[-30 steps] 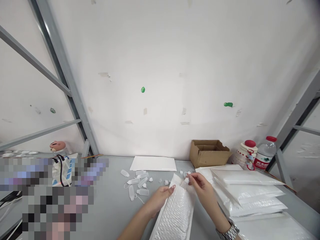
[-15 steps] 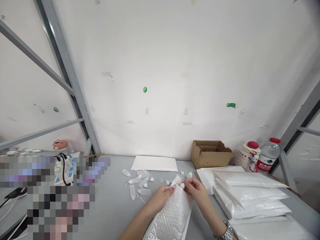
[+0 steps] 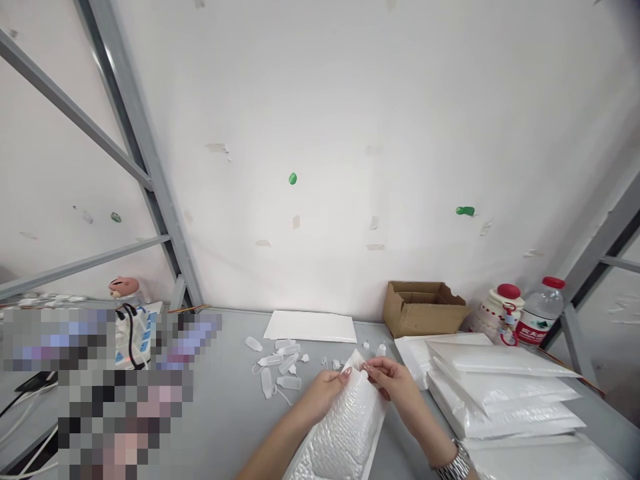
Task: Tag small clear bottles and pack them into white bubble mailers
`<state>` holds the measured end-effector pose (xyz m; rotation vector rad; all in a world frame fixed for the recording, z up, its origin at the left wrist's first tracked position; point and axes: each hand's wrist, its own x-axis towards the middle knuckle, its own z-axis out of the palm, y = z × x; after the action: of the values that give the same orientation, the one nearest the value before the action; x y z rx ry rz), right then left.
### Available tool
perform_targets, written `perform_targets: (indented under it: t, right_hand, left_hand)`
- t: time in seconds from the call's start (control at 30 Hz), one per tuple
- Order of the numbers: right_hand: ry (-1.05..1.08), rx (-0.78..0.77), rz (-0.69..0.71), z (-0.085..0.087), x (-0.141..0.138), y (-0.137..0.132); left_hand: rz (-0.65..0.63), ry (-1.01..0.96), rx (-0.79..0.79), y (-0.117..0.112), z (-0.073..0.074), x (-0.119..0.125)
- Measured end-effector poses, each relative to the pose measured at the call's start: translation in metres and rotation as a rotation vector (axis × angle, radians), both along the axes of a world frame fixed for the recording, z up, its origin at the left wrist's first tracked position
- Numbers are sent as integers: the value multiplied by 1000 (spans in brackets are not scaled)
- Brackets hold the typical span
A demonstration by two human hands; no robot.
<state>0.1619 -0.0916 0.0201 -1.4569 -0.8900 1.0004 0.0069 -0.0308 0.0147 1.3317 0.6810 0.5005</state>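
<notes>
A white bubble mailer [image 3: 345,427] lies lengthwise on the grey table between my hands. My left hand [image 3: 325,393] grips its open top edge from the left, fingers closed on the flap. My right hand [image 3: 393,383] is at the mailer's mouth with fingertips pinched together; what they hold is too small to make out. Several small clear plastic bottles [image 3: 277,367] and loose caps lie scattered just left of the mailer.
A stack of white bubble mailers [image 3: 500,393] sits at the right. Behind it stand an open cardboard box [image 3: 423,308], a white jar with a red lid [image 3: 503,308] and a water bottle [image 3: 543,310]. A flat white sheet [image 3: 310,327] lies by the wall. Grey metal shelf struts frame both sides.
My right hand moved left and down from above the table to the mailer's opening. The left hand stayed on the mailer's edge.
</notes>
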Motion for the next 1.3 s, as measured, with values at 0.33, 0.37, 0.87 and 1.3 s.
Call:
perform_targets:
  t: [0.33, 0.37, 0.87, 1.3]
  right_hand:
    - [-102, 83, 30, 5, 27, 0]
    - [-99, 88, 24, 5, 28, 0]
    - [-59, 255, -150, 1, 29, 4]
    - [-200, 138, 28, 11, 24, -2]
  left_hand:
    - [21, 31, -129, 9, 7, -12]
    - [-20, 22, -160, 8, 8, -13]
    - [-65, 171, -52, 5, 6, -12]
    - [-6, 109, -60, 5, 11, -12]
